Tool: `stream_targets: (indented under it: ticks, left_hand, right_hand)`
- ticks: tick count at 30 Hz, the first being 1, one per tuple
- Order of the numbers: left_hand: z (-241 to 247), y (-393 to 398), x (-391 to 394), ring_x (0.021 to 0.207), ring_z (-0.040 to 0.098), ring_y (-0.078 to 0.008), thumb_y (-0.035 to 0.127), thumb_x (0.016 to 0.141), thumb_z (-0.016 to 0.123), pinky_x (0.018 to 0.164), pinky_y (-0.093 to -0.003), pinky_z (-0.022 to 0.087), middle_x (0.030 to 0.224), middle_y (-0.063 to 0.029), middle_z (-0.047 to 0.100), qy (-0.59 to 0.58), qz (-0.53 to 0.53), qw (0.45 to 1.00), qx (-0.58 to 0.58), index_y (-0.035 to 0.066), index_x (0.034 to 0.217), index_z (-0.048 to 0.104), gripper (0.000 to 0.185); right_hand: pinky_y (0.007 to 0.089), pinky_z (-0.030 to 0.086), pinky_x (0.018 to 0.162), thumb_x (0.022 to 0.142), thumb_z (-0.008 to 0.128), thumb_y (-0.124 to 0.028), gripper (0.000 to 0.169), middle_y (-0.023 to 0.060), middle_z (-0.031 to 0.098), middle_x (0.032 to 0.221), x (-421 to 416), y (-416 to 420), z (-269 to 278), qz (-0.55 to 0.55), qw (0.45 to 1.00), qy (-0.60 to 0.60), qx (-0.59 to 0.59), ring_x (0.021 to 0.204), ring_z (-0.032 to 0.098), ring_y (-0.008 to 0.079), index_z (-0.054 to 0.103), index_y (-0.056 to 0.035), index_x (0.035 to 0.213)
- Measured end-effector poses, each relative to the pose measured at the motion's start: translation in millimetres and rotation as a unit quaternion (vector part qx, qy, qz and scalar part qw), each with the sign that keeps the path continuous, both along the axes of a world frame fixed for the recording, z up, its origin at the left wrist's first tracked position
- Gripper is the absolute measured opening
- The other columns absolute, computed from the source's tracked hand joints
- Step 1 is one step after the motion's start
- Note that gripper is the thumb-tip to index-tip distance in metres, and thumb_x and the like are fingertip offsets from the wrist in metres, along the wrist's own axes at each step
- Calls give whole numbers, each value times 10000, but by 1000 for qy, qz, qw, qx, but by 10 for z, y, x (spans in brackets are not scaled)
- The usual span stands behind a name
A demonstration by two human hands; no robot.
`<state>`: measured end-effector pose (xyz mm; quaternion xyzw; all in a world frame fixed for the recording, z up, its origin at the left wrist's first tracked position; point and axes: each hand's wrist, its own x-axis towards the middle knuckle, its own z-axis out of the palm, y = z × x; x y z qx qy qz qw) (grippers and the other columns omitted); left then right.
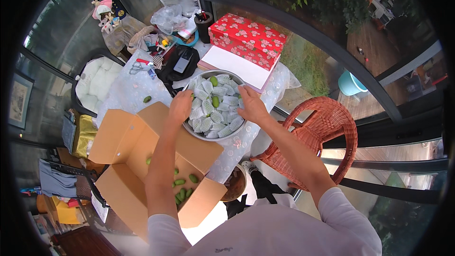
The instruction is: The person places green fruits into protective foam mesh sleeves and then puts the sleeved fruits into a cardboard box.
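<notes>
A round metal basin [215,138] on the table is heaped with small pieces in white foam netting sleeves [217,116]. A few bare green oval fruits [215,101] lie among them. My left hand [180,108] is at the basin's left rim. Across from it, my right hand [251,105] grips the right rim, its fingertips over the inner edge beside the sleeves. Nearer me, below the left forearm, an opened cardboard box [124,181] holds several loose green fruits [182,193]. My left forearm hides part of the box's inside.
Behind the basin are a black bag [183,57] with a phone [182,64] on it and a red floral box [249,37]. One green fruit [147,99], scissors [135,68] and a red-handled knife [144,62] lie left. A wicker chair [320,128] stands right, near a bucket [236,185].
</notes>
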<state>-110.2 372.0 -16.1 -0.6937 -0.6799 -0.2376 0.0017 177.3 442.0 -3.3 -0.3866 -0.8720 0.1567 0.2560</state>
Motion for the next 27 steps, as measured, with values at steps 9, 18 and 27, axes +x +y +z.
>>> stream_targets:
  ticks: [9, 18, 27]
  left_hand:
    - [-84, 29, 469, 520, 491, -142, 211, 917, 534, 442, -255, 363, 652, -30, 525, -799, 189, 565, -82, 56, 859, 579, 172]
    - [-150, 183, 919, 917, 598, -375, 19, 775, 634, 772, -456, 488, 1022, -163, 576, -89, 56, 991, -85, 26, 992, 604, 219]
    - [-146, 111, 890, 884, 611, -376, 81, 748, 701, 747, -430, 497, 942, -178, 592, -127, 46, 988, -70, 23, 968, 611, 244]
  right_hand:
    - [420, 541, 790, 735, 613, 4, 369, 198, 486, 1178, -313, 219, -3, 1, 968, -242, -63, 1032, 577, 353, 551, 5, 1098]
    - [407, 521, 732, 740, 574, -46, 142, 178, 626, 867, -201, 566, -52, 12, 995, -77, -58, 813, 635, 343, 686, -40, 828]
    - [354, 481, 642, 811, 503, -86, 132, 133, 616, 719, -101, 623, -62, 70, 974, 86, -199, 626, 588, 231, 611, -11, 824]
